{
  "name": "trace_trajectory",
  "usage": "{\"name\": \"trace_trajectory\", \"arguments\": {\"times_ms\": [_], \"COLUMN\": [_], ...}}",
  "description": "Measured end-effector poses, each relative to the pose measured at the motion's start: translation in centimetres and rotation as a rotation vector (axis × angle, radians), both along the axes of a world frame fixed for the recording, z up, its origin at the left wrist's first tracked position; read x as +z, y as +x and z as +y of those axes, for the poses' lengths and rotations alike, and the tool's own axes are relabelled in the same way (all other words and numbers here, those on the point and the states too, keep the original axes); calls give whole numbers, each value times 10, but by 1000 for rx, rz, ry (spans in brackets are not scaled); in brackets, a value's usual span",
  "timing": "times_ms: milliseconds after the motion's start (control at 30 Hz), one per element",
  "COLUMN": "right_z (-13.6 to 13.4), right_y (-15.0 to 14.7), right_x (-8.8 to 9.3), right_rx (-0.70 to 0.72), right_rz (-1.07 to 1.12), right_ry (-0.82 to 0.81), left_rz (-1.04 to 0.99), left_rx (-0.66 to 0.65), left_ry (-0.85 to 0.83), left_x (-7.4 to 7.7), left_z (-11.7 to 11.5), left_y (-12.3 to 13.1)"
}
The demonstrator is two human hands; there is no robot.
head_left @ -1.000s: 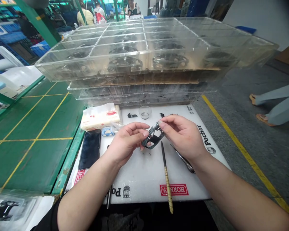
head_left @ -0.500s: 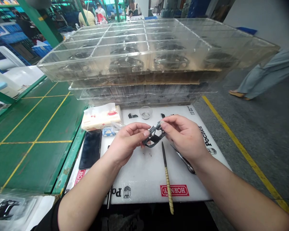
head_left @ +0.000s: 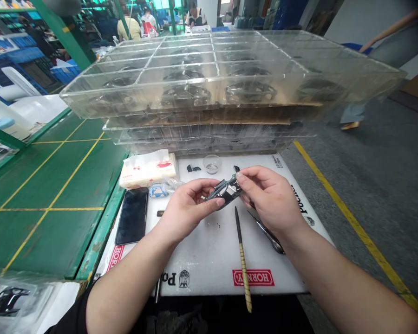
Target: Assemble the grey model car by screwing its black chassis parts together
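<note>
1. While the left hand and right hand pinch the frame at opposite ends, it hangs above the board.
2. Bare board spreads on the hands' near side, left of the wrapped tool.
3. That tool overhangs the near edge.
4. Trays crowd the far edge, behind the cup.
5. The phone lies along the left edge.

Open white board between left forearm and long tool. Pointed tool just beside right hand. Phone, tissue pack hem left side. Tray stack walls off far end.
</note>
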State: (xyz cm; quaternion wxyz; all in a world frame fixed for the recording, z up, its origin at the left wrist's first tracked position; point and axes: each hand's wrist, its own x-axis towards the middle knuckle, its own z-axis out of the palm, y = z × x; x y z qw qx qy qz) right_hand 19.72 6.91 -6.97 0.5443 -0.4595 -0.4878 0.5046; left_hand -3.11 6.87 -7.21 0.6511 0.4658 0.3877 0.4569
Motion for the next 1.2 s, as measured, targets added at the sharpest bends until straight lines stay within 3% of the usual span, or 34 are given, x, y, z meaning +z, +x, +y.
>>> {"name": "trace_trajectory", "arguments": {"times_ms": [233,433,767,900,1033,1200], "right_z": [0,-2,-2,-1,-1,-3], "right_y": [2,3,0,1,0,-1], "right_x": [0,0,5,1,1,4], "right_rx": [13,-4,1,-3,15,21], "right_rz": [-47,-74,-56,-44,-16,-12], "right_ry": [36,47,72,54,37,22], "left_rz": [132,388,480,409,169,81], "left_rx": [9,21,18,39,14,45], "left_ry": [53,285,467,344,124,95], "left_x": [-1,-2,4,1,0,1], "left_z": [0,-1,1,0,0,0], "left_y": [-3,-6,-7,-6,-3,-1]}}
